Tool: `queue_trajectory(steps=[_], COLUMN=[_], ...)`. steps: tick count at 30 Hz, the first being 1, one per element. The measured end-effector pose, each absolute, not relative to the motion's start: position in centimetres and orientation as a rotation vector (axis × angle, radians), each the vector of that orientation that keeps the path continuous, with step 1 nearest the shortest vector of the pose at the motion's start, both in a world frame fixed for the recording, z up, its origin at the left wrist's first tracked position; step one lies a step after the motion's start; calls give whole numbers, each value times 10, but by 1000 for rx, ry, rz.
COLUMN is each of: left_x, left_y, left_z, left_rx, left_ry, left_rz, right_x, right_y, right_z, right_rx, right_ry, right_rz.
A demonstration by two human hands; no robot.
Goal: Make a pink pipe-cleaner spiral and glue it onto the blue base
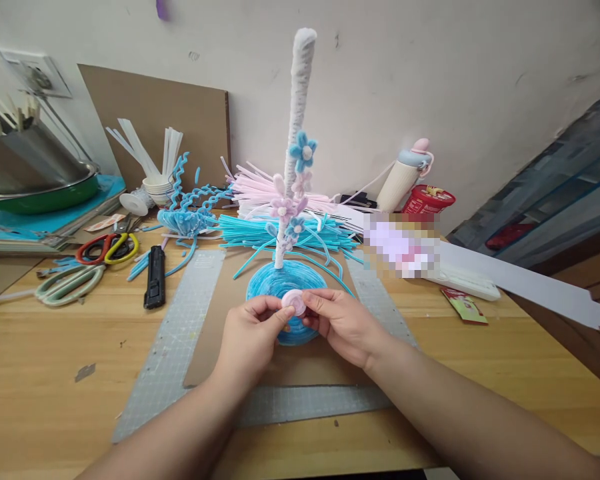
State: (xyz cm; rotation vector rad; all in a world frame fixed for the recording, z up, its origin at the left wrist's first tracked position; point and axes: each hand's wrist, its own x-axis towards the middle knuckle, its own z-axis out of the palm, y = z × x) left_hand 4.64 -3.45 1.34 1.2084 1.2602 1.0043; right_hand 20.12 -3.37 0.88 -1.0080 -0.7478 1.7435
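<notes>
Between my left hand (253,333) and my right hand (347,320) is a small pale pink coil (293,301), round and flat, seemingly wound from pipe cleaner. Thumb and fingers of both hands pinch its edges. Just behind and below it lies a round blue coiled base (265,283), partly covered by my hands. A white wrapped post (299,93) rises from the base, leaning slightly right. Fuzzy flowers decorate the post: a blue flower (304,151), a pink-lilac flower (282,209) and smaller ones lower down.
Cardboard (210,360) lies on a grey cutting mat (150,380). Blue pipe cleaners (240,231) and pink pipe cleaners (260,190) are heaped behind. Scissors (73,285) and a black box cutter (155,277) lie left. A bottle (400,180) and a red tub (427,202) stand back right.
</notes>
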Motion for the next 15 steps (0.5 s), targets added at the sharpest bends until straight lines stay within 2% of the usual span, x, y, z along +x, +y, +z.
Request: queue_trajectory(steps=[5,15], left_x=[48,50], left_y=[-33,-34], left_z=[15,11], left_rx=[1277,1174], left_ry=[1254,1229], left_rz=[1051,972], right_x=[204,202], right_y=[-33,-39], right_z=[6,10], right_rx=[-1008,-1140], right_ry=[-704,-1203], right_rz=[1812,1244])
